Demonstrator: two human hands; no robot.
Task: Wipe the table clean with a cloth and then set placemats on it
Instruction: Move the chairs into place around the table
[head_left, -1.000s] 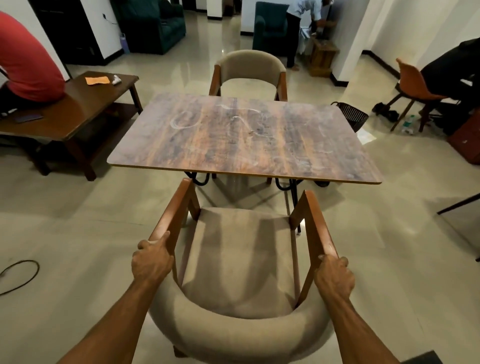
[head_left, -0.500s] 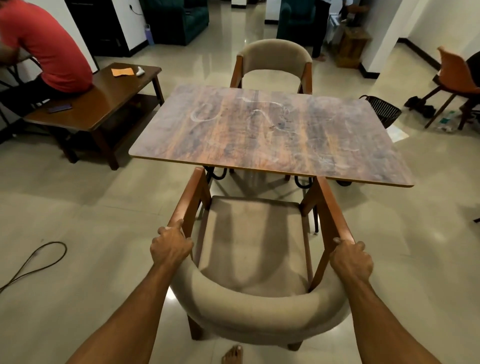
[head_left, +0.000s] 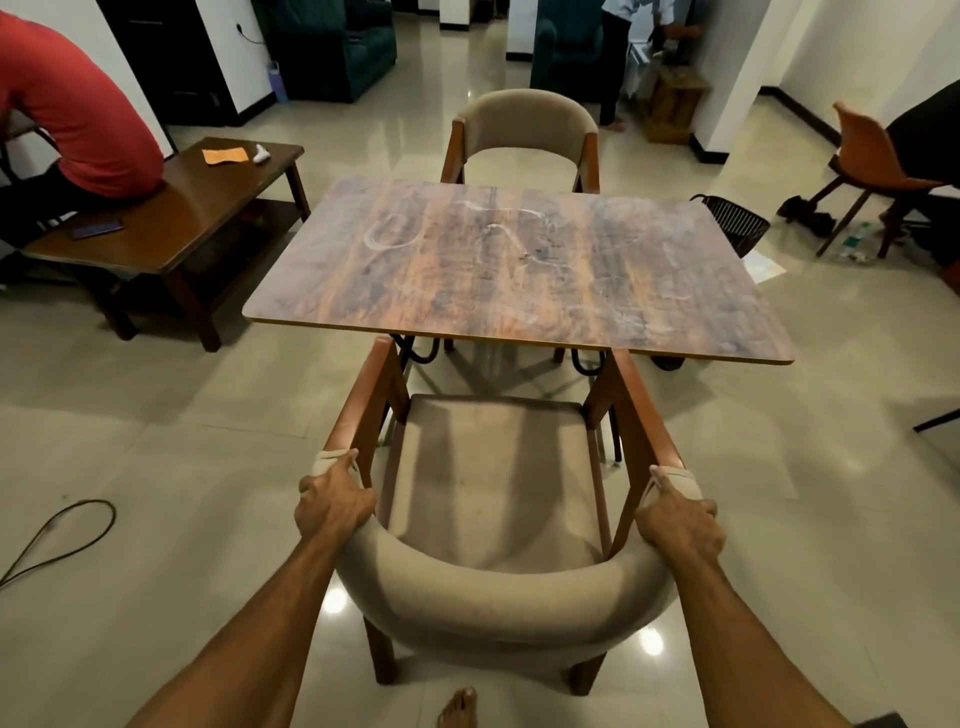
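Note:
A wood-grain dining table (head_left: 519, 270) stands in front of me, its top marked with pale smears and swirls. A beige armchair with wooden arms (head_left: 493, 493) sits at its near side, the front of the arms just under the table edge. My left hand (head_left: 332, 501) grips the chair's left arm where it meets the padded back. My right hand (head_left: 680, 514) grips the right arm the same way. No cloth or placemat is in view.
A second beige chair (head_left: 524, 135) faces me across the table. A dark coffee table (head_left: 176, 208) with a person in red seated on it is at left. A black basket (head_left: 732, 221) and an orange chair (head_left: 872, 166) are at right. A cable (head_left: 62, 535) lies on the floor.
The chair, held in both hands, has slid forward toward the table, so its arms now reach the table edge. My view has moved closer with it.

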